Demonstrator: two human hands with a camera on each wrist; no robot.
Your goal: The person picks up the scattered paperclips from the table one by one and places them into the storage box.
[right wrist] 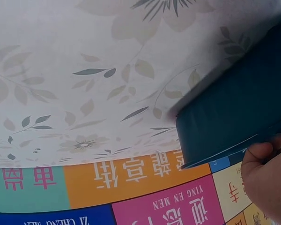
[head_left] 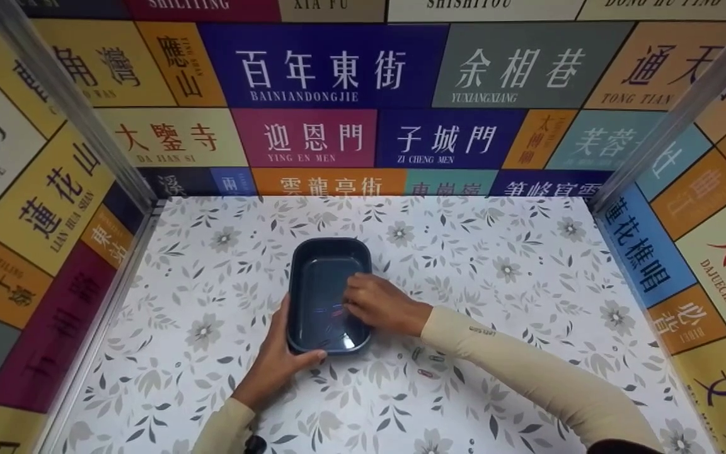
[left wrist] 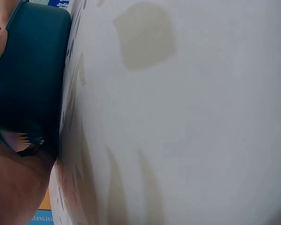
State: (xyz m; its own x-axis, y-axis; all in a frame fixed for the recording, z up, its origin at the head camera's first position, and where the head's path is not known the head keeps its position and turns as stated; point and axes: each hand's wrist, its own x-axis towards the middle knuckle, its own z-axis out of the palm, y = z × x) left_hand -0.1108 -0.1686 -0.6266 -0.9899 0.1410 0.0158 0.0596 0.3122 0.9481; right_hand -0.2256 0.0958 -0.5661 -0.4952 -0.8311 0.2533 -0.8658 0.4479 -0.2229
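A dark blue rectangular dish [head_left: 328, 249] stands on the table with its open side up. My left hand [head_left: 280, 353] grips its near left corner, thumb along the near rim and fingers against the left wall. In the left wrist view, the dish's side [left wrist: 30, 70] sits close to the tabletop. My right hand [head_left: 379, 306] is bent over the right rim, fingertips bunched above the inside; anything between them is hidden. Small reddish and bluish marks show inside the dish, too faint to identify. Several paper clips lie right of the dish, including a reddish paper clip [head_left: 425, 373].
The table cover [head_left: 495, 239] is white with grey flowers and leaves. Panels with colourful sign lettering stand behind [head_left: 319, 66] and at both sides, with metal posts [head_left: 672, 113] at the back corners.
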